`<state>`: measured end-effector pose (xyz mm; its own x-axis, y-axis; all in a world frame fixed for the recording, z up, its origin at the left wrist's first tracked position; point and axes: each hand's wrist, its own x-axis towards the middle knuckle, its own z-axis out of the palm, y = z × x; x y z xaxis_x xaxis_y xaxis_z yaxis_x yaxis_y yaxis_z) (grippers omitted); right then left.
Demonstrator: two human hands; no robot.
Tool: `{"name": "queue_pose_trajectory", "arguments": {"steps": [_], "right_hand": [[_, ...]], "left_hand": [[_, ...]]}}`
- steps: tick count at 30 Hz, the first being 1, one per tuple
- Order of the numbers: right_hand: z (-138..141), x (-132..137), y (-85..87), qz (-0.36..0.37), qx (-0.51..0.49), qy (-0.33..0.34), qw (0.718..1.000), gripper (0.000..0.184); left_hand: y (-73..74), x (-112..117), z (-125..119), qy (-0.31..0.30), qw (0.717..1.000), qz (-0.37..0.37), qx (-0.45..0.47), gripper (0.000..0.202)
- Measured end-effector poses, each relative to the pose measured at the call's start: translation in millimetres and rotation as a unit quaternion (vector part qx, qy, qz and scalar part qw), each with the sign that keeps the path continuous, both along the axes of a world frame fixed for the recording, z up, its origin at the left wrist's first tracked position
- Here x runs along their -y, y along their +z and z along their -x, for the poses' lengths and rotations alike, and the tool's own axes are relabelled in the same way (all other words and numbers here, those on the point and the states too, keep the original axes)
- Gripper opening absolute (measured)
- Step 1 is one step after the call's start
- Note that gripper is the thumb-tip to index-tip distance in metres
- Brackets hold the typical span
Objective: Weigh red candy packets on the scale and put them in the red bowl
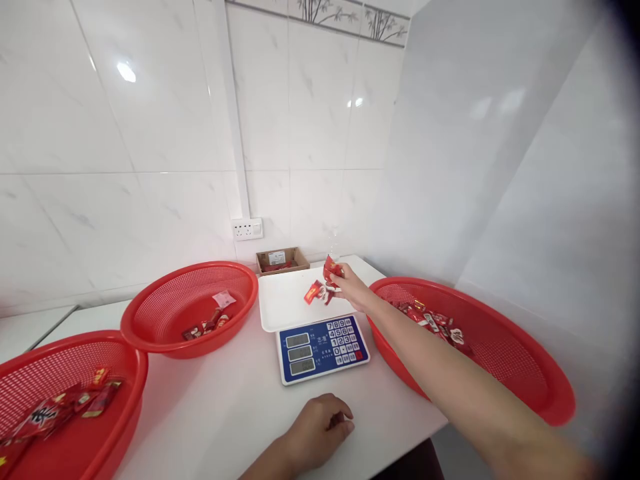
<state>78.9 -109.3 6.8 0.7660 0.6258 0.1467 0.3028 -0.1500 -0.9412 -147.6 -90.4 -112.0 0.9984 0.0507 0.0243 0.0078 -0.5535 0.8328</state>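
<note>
My right hand [350,287] is closed on small red snack packets [331,270] above the white tray [283,303] of a digital scale. More red packets [316,292] show just below its fingers, over the tray; whether they are held, falling or lying there I cannot tell. The scale's blue keypad panel [323,350] faces me, its display digits too faint to read. In front of the scale my left hand [320,430] rests on the white table, its fingers loosely curled in with nothing seen in them.
Red plastic baskets holding wrapped packets stand on both sides: one right [520,353] under my forearm, one left of the scale [190,270], one at near left [135,400]. A cardboard box [300,259] sits behind the tray. A wall socket [247,229] is above.
</note>
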Motion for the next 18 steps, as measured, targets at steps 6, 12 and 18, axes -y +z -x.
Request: {"name": "queue_pose_trajectory", "arguments": {"steps": [6,12,18], "right_hand": [[1,-7,-12.7,0.060,0.095,-0.024,0.993,0.027],[6,4,-6.7,0.104,0.204,0.042,0.973,0.051],[2,12,-14.9,0.178,0.222,0.113,0.952,0.058]], "left_hand": [[-0.2,0,0,-0.008,1.000,0.002,0.004,0.022],[0.0,0,0,-0.001,1.000,0.003,-0.004,0.022],[-4.1,0,-1,-0.008,1.000,0.008,-0.004,0.021]]}}
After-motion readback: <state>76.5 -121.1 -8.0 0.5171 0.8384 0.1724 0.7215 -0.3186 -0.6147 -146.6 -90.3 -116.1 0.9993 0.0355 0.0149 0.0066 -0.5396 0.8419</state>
